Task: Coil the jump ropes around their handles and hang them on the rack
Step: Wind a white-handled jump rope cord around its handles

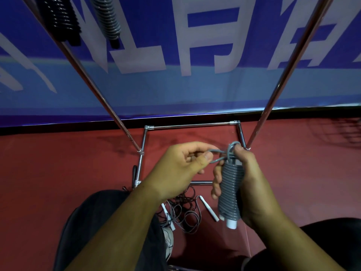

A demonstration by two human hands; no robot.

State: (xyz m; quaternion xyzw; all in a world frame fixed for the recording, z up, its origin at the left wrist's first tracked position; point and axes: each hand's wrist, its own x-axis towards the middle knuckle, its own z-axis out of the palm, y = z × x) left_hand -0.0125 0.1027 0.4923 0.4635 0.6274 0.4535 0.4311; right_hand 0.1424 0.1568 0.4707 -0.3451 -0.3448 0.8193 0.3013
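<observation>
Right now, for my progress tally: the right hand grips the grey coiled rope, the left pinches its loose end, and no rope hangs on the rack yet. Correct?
No: the head view shows two coiled ropes already hanging top left, a black coil and a grey coil. The right hand does grip the grey coiled rope; the left hand pinches its loose end.

A sports hall: red court floor [58, 173], blue lettered banner [175, 90], metal rack [191, 125].
</observation>
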